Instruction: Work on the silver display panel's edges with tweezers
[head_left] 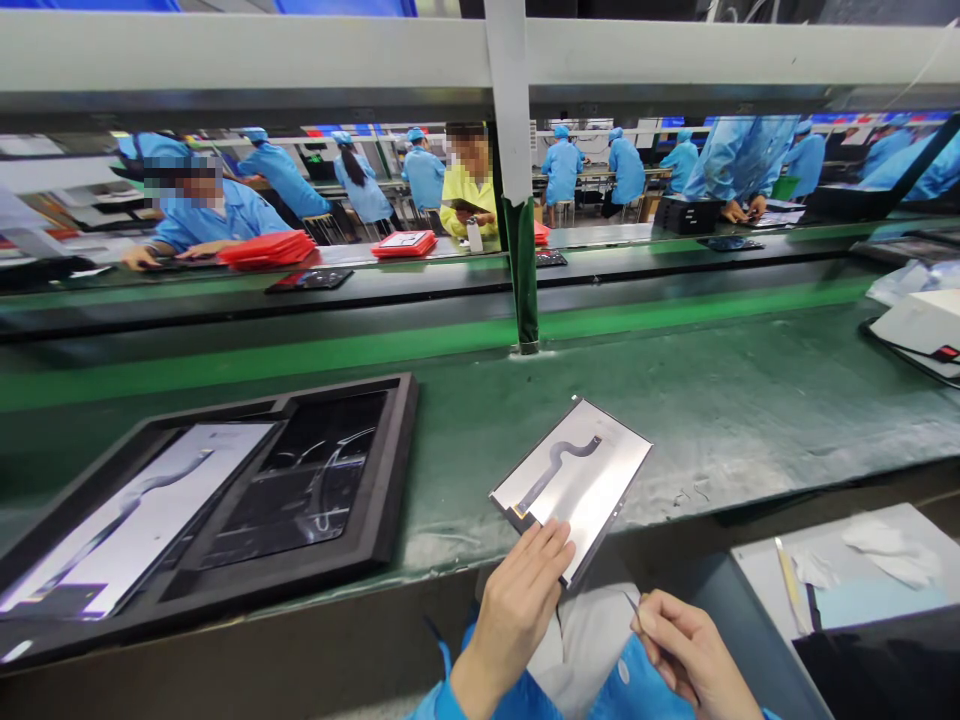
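Lying over the panel [619, 470] in the head view, the left hand [525, 590] has its fingers nearly together; its thumb is hidden, so whether it clamps cannot be told. The right hand [679, 645] pinches a thin tool [634, 604] between thumb and fingers, apart from the panel. The panel, with its curved cable [555, 465], is tilted, right of the foam tray [400, 470]. Inside the tray are a pale screen [169, 500] and a dark sheet [307, 490]. Beyond the tray sit red packets [268, 250].
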